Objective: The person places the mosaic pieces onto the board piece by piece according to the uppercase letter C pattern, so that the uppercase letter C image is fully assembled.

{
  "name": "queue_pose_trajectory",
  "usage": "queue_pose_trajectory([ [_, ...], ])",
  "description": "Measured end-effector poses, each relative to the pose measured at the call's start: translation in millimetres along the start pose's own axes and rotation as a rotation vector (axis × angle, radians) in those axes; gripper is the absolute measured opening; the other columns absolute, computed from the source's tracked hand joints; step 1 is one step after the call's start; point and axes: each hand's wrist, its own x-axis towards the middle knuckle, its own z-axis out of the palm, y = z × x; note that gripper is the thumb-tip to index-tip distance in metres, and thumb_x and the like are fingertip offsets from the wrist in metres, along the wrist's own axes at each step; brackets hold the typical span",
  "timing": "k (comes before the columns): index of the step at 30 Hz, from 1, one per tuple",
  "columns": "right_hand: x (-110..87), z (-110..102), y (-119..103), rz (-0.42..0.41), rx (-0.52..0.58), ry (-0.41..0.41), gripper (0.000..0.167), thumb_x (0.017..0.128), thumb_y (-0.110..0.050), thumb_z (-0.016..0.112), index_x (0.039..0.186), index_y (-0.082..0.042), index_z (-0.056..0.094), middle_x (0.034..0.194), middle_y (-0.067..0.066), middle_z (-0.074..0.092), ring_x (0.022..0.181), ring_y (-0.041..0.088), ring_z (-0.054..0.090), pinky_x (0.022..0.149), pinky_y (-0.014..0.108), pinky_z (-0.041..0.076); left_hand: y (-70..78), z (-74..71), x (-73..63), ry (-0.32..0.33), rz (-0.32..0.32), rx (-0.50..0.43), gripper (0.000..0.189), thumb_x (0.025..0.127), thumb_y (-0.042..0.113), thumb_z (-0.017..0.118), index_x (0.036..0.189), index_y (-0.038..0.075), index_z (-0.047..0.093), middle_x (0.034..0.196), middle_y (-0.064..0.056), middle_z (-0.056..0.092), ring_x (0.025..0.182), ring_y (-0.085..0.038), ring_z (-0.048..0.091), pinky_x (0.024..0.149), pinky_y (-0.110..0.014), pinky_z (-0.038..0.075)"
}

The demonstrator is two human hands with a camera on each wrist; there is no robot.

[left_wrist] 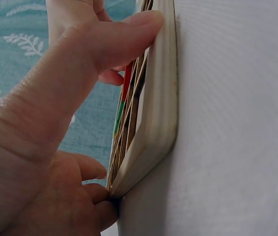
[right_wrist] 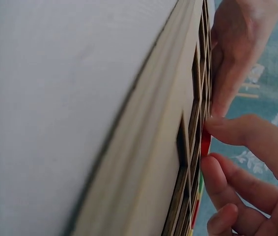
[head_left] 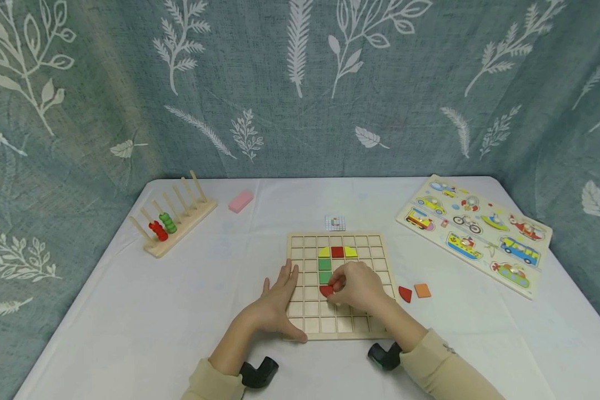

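A wooden grid board [head_left: 330, 336] with square cells lies on the white table. My right hand [head_left: 360, 288] pinches a red quarter-round tile [head_left: 325, 290] between thumb and fingers, at a cell just below two green tiles [head_left: 325, 265]. In the right wrist view, the red tile's edge [right_wrist: 206, 142] shows between thumb and fingertips. Above the green tiles runs a row: a yellow tile [head_left: 324, 253], a red square tile [head_left: 337, 252] and another yellow tile [head_left: 350, 252]. My left hand [head_left: 270, 309] is spread along the board's left side, its thumb at the front edge.
Right of the board lie a red tile [head_left: 405, 294] and an orange square [head_left: 422, 290]. A small pattern card [head_left: 335, 223] sits behind it. Farther out are a vehicle puzzle [head_left: 485, 233], a pegged bead stand [head_left: 185, 225] and a pink block [head_left: 241, 201].
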Motion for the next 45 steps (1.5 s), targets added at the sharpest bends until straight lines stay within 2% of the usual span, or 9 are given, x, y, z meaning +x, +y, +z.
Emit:
queue_pose_trajectory([
  [9, -2.3, -4, 1, 0.006, 0.064, -0.048, 0.018, 0.063, -0.012, 0.081, 0.076, -0.013, 0.069, 0.061, -0.011, 0.057, 0.06, 0.007, 0.052, 0.057, 0.027, 0.041, -0.1, 0.2, 0.1, -0.002, -0.003, 0.009, 0.133, 0.047, 0.036, 0.09, 0.144, -0.004, 0.007, 0.151, -0.018, -0.006, 0.138, -0.029, -0.004, 0.105, -0.057, -0.002],
  [25, -9.0, -8, 6, 0.038, 0.087, -0.031, 0.019, 0.064, -0.017, 0.081, 0.079, -0.018, 0.069, 0.069, -0.012, 0.06, 0.067, 0.008, 0.053, 0.058, 0.028, 0.041, -1.4, 1.2, -0.8, -0.006, -0.009, -0.003, 0.134, 0.047, 0.035, 0.09, 0.144, -0.004, 0.007, 0.151, -0.018, -0.007, 0.138, -0.029, -0.004, 0.105, -0.057, -0.003],
  [33, -11.6, -15, 13, 0.055, 0.121, -0.031, 0.021, 0.066, -0.016, 0.08, 0.084, -0.019, 0.071, 0.075, -0.012, 0.062, 0.069, 0.013, 0.05, 0.06, 0.028, 0.041, -0.5, 0.1, -1.6, -0.001, -0.012, 0.0, 0.133, 0.047, 0.035, 0.09, 0.144, -0.004, 0.007, 0.151, -0.018, -0.007, 0.138, -0.029, -0.004, 0.106, -0.056, -0.002],
  [41, -17.6, -27, 27, 0.053, 0.105, -0.009, 0.023, 0.065, -0.017, 0.081, 0.086, -0.018, 0.071, 0.083, -0.008, 0.065, 0.061, 0.013, 0.045, 0.052, 0.027, 0.036, 0.1, -0.1, -1.2, -0.001, -0.007, -0.011, 0.134, 0.047, 0.034, 0.09, 0.144, -0.004, 0.007, 0.151, -0.018, -0.007, 0.138, -0.029, -0.005, 0.105, -0.057, -0.003],
  [45, -22.5, -35, 35, 0.022, 0.101, 0.01, 0.024, 0.066, -0.016, 0.08, 0.088, -0.016, 0.071, 0.086, -0.005, 0.065, 0.06, 0.013, 0.043, 0.051, 0.026, 0.035, -0.8, 0.7, -0.7, -0.003, -0.001, -0.003, 0.134, 0.047, 0.035, 0.09, 0.144, -0.004, 0.007, 0.151, -0.018, -0.007, 0.138, -0.029, -0.004, 0.105, -0.057, -0.003],
])
